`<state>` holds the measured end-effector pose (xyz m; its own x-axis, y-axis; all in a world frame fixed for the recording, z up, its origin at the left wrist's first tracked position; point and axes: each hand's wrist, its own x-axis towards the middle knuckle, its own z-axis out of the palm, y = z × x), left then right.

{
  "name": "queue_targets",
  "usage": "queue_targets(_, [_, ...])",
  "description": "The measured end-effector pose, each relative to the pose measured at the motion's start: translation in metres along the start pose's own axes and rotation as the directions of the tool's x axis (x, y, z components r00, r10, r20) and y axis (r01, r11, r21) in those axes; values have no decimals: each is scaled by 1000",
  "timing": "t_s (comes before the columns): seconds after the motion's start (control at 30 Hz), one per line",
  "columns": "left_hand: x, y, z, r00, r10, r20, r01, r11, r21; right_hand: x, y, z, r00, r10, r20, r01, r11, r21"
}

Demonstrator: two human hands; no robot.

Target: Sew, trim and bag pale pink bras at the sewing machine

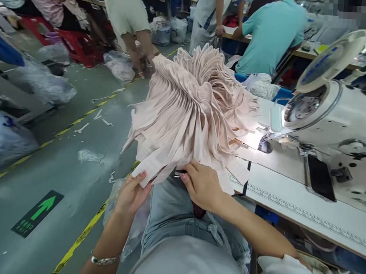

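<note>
nearest to us, our left forearm rises from the bottom of the view with a thin silver bracelet (pixel 104 259) at the wrist. our left hand (pixel 131 194) is turned palm up, thumb on top, fingers closed in a pinch on the lower left edge of a fanned bundle of pale pink pleated fabric strips (pixel 191 108). our right arm comes in from the lower right, bent at the elbow. our right hand (pixel 201 185) lies knuckles up, fingers curled in and gripping the bundle's bottom edge, just beside the left hand.

the bundle sits right above both hands, over our lap in light blue jeans (pixel 172 210). it spreads up and away from us like an open fan, its right side lying over the near left corner of the white sewing table (pixel 290 201).

further right on that table stands a white industrial sewing machine (pixel 336 117), lamp lit at the needle, with a black phone (pixel 319 178) flat in front of it.

to the left, on the grey floor, there's a green arrow marking (pixel 38 213) and clear plastic bags (pixel 40 83). at the far benches, a person in a teal shirt (pixel 270 35) sits with their back to us.
</note>
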<state>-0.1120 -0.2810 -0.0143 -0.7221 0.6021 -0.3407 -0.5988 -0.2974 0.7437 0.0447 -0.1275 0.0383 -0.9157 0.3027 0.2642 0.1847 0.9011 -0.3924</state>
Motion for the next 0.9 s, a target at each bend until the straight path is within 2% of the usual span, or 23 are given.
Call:
queue_targets(0.13, [-3,0,9,998,60,11,-60,997,-44,16,-24,18,994,61,89,-47,987,-152])
queue_targets(0.23, [-4,-4,14,997,28,75,-21,996,-91,24,-27,25,987,54,150,-19,973,-230])
queue_targets(0.33, [-5,-19,18,986,-32,164,55,989,-137,28,-20,29,984,80,161,-38,967,-251])
queue_targets(0.43, [-4,-44,20,979,-66,194,80,995,-61,25,-9,34,988,117,98,-93,969,-227])
queue_targets(0.57, [-2,-60,18,995,-29,98,10,982,189,12,3,35,993,107,-48,-111,988,-106])
queue_targets(0.67, [-2,-49,17,997,76,5,-76,992,104,-2,7,28,963,80,-259,-73,997,37])
queue_targets(0.73, [-3,-37,17,996,94,-11,-94,996,6,-10,6,22,933,77,-351,-52,996,79])
queue_targets(0.9, [-8,-25,21,998,-14,53,20,993,-118,-18,-2,20,933,41,-358,-47,999,-10])
